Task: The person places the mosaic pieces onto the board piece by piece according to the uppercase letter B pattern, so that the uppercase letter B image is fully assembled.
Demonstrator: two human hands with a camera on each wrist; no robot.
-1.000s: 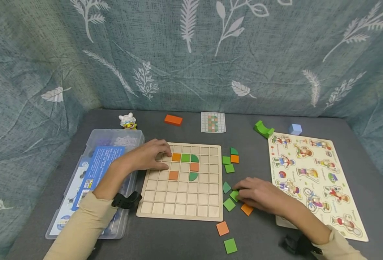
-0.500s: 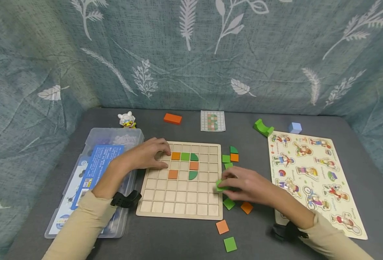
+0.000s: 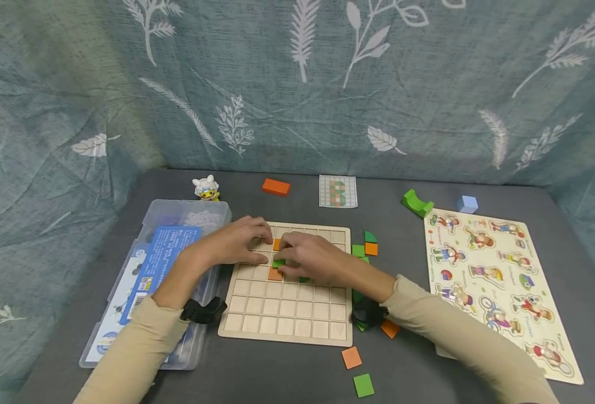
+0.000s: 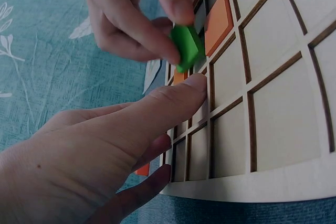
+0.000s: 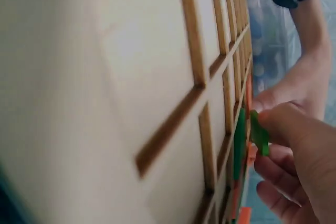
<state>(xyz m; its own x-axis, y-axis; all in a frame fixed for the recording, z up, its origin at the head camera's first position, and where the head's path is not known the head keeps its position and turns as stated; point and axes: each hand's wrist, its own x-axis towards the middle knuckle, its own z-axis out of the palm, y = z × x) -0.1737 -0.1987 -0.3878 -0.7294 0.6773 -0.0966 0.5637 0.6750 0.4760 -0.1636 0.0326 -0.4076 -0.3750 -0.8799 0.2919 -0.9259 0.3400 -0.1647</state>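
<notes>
A wooden grid board [image 3: 287,314] lies on the grey table. My right hand [image 3: 283,259] reaches over its upper left part and pinches a small green square tile [image 3: 278,262] between thumb and fingertips, just above the cells. In the left wrist view the green tile [image 4: 188,46] hangs tilted over the board [image 4: 273,114] beside an orange tile [image 4: 218,22]. The right wrist view shows the green tile [image 5: 258,132] edge-on at my fingertips. My left hand [image 3: 257,247] rests with straight fingers [image 4: 168,100] on the board's upper left corner. Orange tiles [image 3: 275,275] sit in cells under my right hand.
A clear plastic box with a blue booklet [image 3: 161,264] stands left of the board. Behind are a toy figure [image 3: 205,188], an orange block [image 3: 276,187], a pattern card [image 3: 338,191], a green arch [image 3: 417,203] and a blue cube [image 3: 466,204]. A picture puzzle [image 3: 489,269] lies right. Loose tiles [image 3: 364,247] [image 3: 351,357] lie between.
My right hand picked a green tile from the loose pile right of the board and carried it left across the board to its upper left cells. The left hand stayed put.
</notes>
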